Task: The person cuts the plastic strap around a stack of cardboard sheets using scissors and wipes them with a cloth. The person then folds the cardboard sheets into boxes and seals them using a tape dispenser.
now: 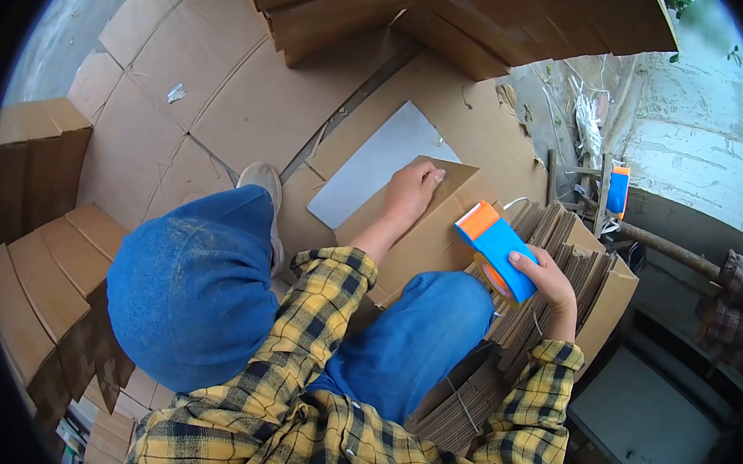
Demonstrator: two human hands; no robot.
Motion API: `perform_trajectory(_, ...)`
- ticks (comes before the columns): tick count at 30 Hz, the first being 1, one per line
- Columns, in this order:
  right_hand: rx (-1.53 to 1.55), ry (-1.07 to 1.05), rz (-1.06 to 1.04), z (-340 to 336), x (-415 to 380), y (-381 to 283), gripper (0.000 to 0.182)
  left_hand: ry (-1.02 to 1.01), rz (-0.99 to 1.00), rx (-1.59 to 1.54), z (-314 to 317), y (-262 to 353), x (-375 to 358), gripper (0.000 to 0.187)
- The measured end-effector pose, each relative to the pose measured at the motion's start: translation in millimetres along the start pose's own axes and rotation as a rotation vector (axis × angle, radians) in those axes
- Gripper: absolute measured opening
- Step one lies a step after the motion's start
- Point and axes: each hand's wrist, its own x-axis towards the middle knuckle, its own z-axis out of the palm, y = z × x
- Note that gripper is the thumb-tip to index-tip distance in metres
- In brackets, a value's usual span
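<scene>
Right hand grips a blue tape gun, partly hiding it, orange end up-left; left hand presses flat on the box.

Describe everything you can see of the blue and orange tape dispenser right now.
The tape dispenser is a blue plastic body with an orange end piece at its upper left; an orange round part peeks out beneath, partly hidden. It is held tilted in the air by the right hand, whose fingers wrap its lower end. It hovers beside the cardboard box that the left hand presses on, above a bundle of flattened cartons.
</scene>
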Motion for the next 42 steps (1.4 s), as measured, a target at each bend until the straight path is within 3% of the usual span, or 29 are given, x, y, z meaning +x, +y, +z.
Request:
perform_trajectory(3,-0.004,-0.012,0.013,-0.1,-2.2,-3.2,0.061,-0.008,0.043,0.271,1.4,5.4,-0.6,0.026)
perform_trajectory(5,-0.02,0.004,0.028,0.0,0.0,-0.2,0.061,-0.056,-0.21,0.425,-0.9,1.8,4.9,0.025)
perform_trajectory(9,-0.041,0.036,0.033,2.2,-0.9,-1.7,0.062,-0.058,-0.221,0.462,-11.2,5.4,-0.2,0.028)
perform_trajectory(11,-0.011,0.026,-0.004,0.5,1.3,3.7,0.06,-0.115,0.331,0.382,-11.3,21.1,-3.4,0.038)
perform_trajectory(12,0.001,0.03,-0.006,-0.5,1.8,7.4,0.06,-0.125,0.336,0.389,-5.2,23.5,-10.6,0.038)
perform_trajectory(14,-0.001,0.003,-0.026,-3.9,4.4,10.4,0.057,-0.223,0.331,0.433,9.1,29.3,-26.2,0.047)
perform_trajectory(15,0.011,0.009,-0.035,-3.1,4.1,6.7,0.057,-0.299,0.201,0.5,6.0,32.7,-26.2,0.053)
perform_trajectory(18,0.077,-0.042,-0.033,0.6,-6.6,1.0,0.053,-0.325,0.106,0.6,4.3,39.1,-26.3,0.055)
perform_trajectory(22,0.129,-0.105,-0.009,-2.2,-8.2,5.5,0.063,-0.257,0.154,0.677,5.4,39.3,-30.1,0.053)
perform_trajectory(24,0.165,-0.115,-0.02,-3.3,-7.8,10.3,0.063,-0.261,0.07,0.718,4.9,46.8,-30.9,0.052)
perform_trajectory(31,0.096,0.014,-0.157,-2.2,-8.3,32.7,0.064,-0.331,-0.024,0.906,5.7,63.4,-38.2,0.045)
perform_trajectory(34,0.053,0.042,-0.135,-5.8,-2.5,32.8,0.065,-0.16,0.166,0.966,7.9,44.7,-46.7,0.038)
perform_trajectory(36,0.017,-0.019,-0.135,-6.5,-0.1,29.4,0.067,0.027,0.808,0.852,5.7,35.8,-55.6,0.042)
perform_trajectory(40,-0.004,-0.063,-0.142,-8.7,-7.0,25.8,0.068,-0.088,0.797,0.99,5.3,36.9,-59.2,0.052)
perform_trajectory(42,-0.004,-0.081,-0.144,-10.9,-7.1,29.0,0.068,-0.192,0.531,1.039,5.4,40.6,-62.2,0.049)
